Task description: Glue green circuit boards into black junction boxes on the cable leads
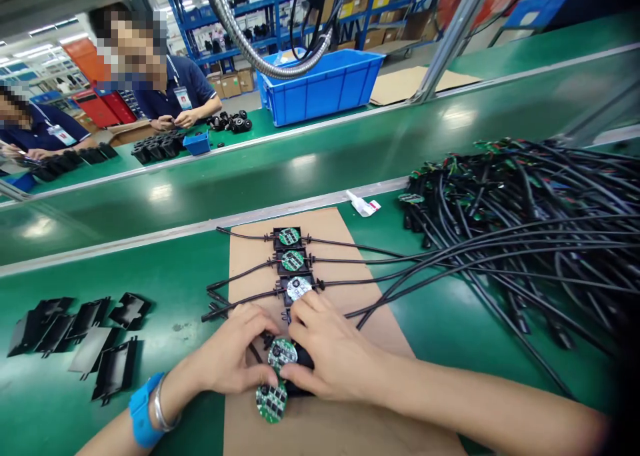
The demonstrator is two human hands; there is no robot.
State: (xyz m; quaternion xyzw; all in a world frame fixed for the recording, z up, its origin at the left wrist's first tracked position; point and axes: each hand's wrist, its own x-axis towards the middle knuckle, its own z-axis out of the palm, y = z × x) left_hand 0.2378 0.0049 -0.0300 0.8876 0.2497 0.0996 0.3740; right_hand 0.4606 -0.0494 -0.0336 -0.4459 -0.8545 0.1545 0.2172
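Observation:
My left hand (235,349), with a blue band and a metal bangle at its wrist, pinches a round green circuit board (281,353) from the left. From the right, my right hand (333,349) grips the same board, its thumb at the edge. Beneath them is a black plastic housing, mostly covered by my right hand. A second round circuit board (271,403) hangs just below my thumbs. Beyond my fingers stand three black housings in a row, carrying a far board (289,236), a middle board (293,261) and a near board (299,287), with black cables at both sides.
Brown cardboard (255,249) lies under the work. Loose black housings (115,369) are at left, and a large cable pile (500,209) is at right. A small white bottle (363,205) lies by the metal edge. Across the line, two people work near a blue bin (325,86).

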